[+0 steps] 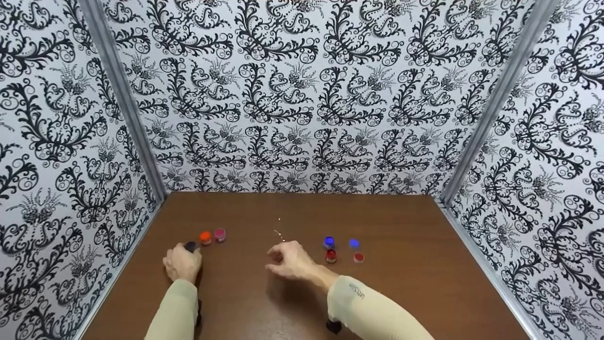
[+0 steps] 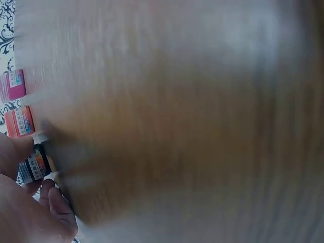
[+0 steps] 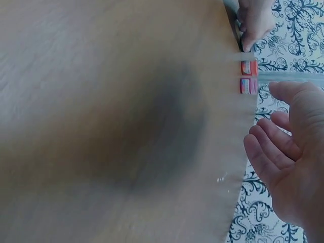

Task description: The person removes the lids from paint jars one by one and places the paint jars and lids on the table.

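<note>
My left hand (image 1: pixel 183 262) is at the left of the table, its thumb and fingers around a small black paint jar (image 2: pixel 35 164). Just beyond it stand an orange paint jar (image 1: pixel 205 238) and a pink paint jar (image 1: pixel 220 235), side by side. Over the middle of the table hovers my right hand (image 1: pixel 291 260), fingers loosely bent and thumb apart, with nothing in it. To its right are a blue paint jar (image 1: pixel 329 242) and a red paint jar (image 1: pixel 331 256). A flat blue lid (image 1: pixel 354 243) and a flat red lid (image 1: pixel 359 258) lie beside them.
Small pale specks (image 1: pixel 280 234) are scattered on the brown table (image 1: pixel 401 293) beyond the right hand. Patterned panels (image 1: pixel 302 104) enclose the table at the back and both sides, with grey metal posts (image 1: pixel 490 104) at the corners.
</note>
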Motion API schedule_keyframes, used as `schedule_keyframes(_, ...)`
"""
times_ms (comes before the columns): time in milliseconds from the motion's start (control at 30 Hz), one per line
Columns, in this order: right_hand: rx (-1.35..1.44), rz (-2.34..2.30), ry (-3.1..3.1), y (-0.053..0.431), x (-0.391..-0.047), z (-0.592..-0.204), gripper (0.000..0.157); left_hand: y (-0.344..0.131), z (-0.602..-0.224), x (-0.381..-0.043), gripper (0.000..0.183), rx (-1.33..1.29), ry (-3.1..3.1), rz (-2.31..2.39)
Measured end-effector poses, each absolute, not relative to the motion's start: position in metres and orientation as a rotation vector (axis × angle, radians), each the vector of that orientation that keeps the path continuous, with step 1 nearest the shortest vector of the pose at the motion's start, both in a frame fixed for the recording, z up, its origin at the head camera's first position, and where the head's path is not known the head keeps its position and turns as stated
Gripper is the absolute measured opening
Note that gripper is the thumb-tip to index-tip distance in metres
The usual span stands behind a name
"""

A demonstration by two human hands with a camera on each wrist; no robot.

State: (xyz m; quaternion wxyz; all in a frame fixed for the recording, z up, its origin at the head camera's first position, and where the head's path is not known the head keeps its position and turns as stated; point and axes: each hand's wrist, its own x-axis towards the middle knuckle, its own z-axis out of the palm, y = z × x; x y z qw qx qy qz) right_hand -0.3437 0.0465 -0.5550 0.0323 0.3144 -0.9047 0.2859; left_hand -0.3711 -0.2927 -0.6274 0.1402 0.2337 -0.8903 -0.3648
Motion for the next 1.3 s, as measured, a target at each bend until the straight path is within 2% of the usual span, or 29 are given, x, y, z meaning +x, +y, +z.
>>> schedule_keyframes(333, 0.998, 0.871, -2.786, 0.027, -0.342, -0.558, 0.031, -0.295, -0.627, -0.366, 0.047, 0.616, -2.517, -1.061)
schedule_keyframes(667, 0.981, 0.884, -2.824, 0.013, -0.341, -0.552, 0.030, -0.288, -0.617, -0.356, 0.051, 0.601, -2.502, -1.139)
schedule_keyframes(1133, 0.966, 0.908, -2.795, 0.009, -0.349, -0.537, 0.031, -0.270, -0.608, -0.350, 0.052, 0.434, -2.501, -1.125)
schedule_keyframes(1300, 0.956, 0.868, -2.755, 0.011, -0.350, -0.532, 0.033, -0.262, -0.608, -0.348, 0.046, 0.356, -2.491, -1.139)
